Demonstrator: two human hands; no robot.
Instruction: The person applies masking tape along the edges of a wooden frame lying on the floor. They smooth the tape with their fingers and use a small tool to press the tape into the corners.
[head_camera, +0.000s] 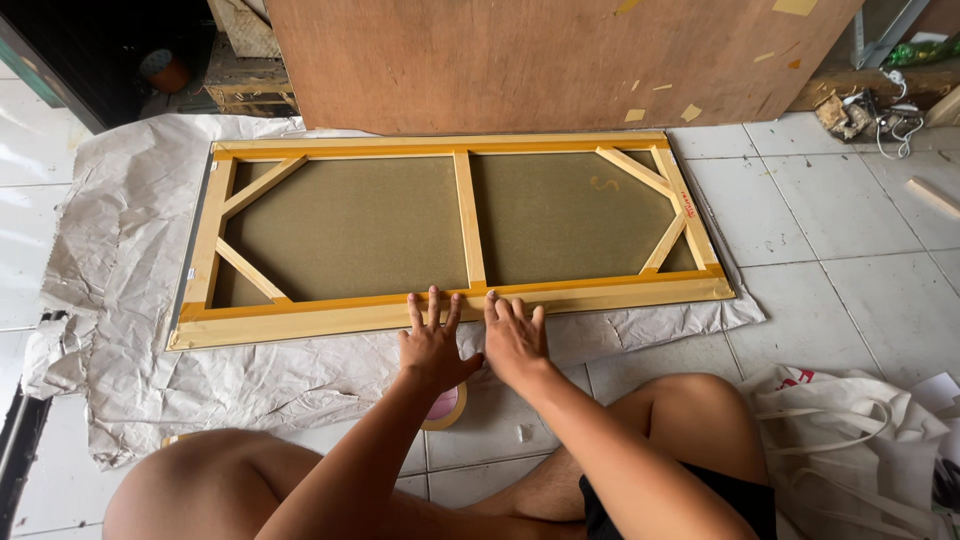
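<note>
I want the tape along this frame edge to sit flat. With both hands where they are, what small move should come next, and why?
Probably slide the two hands apart along the near rail. The left hand and right hand press flat, side by side, at the middle of the wooden frame, near its centre bar, so the yellow tape strip out toward both corners looks unpressed as yet.

You have a big sheet of crinkled white paper (120, 230) spread on the white tile floor (850, 260). A tall brown plywood board (520, 60) stands at the far edge of the floor. Near its right side you can see a little heap of white cords and junk (870, 115). A white cloth bag (860, 440) lies at the floor's near right corner. A roll of tape (447, 408) sits on the near edge of the paper.
</note>
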